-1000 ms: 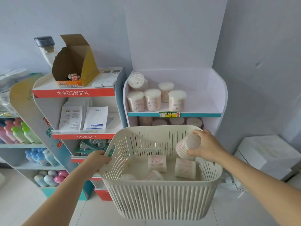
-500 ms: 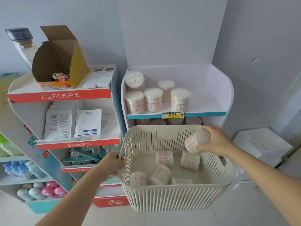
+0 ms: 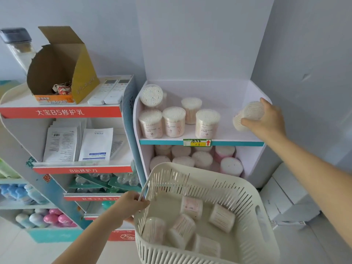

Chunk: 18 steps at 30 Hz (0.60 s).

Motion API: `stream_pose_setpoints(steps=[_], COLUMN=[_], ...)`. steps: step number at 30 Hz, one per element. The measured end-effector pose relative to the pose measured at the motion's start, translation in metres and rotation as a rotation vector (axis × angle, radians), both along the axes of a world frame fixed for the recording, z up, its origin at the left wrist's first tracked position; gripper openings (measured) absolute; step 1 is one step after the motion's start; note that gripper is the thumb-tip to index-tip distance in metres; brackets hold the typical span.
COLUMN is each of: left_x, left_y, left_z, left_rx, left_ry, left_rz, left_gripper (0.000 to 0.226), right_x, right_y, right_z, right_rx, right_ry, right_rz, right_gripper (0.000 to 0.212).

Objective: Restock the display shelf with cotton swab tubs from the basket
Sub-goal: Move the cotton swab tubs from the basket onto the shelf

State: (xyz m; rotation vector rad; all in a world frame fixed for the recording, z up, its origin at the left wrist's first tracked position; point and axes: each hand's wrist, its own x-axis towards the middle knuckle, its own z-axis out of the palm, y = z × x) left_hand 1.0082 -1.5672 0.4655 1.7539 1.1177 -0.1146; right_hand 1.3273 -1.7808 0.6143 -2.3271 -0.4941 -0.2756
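Note:
My right hand grips a cotton swab tub, tilted, over the bare right end of the white display shelf. Several tubs stand at the left of that top shelf, one lying on top of the others. More tubs fill the shelf below. My left hand holds the left rim of the cream slatted basket, which hangs in front of the shelf. Several tubs lie on their sides in the basket.
A red and white rack stands left of the shelf with an open cardboard box, two remote controls, sachets and bottles. White boxes sit on the floor at the right, against the grey wall.
My right hand has lifted the tub out of the basket and up to the right end of the top shelf. The basket has dropped lower in view and tilted.

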Motion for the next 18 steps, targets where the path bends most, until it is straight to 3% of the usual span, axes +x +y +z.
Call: stream_pose_setpoints(steps=[14, 16, 18], left_x=[0.02, 0.021, 0.023], left_y=[-0.025, -0.026, -0.027], left_z=[0.012, 0.011, 0.011], left_rx=[0.017, 0.025, 0.035], left_ry=[-0.054, -0.044, -0.046], left_rz=[0.063, 0.058, 0.046], left_gripper=[0.02, 0.02, 0.019], right_x=[0.04, 0.023, -0.011], right_y=[0.038, 0.031, 0.021], right_z=[-0.016, -0.018, -0.028], right_rx=[-0.339, -0.237, -0.01], right_ry=[0.053, -0.107, -0.372], right_rz=[0.185, 0.173, 0.321], right_gripper=[0.063, 0.054, 0.028])
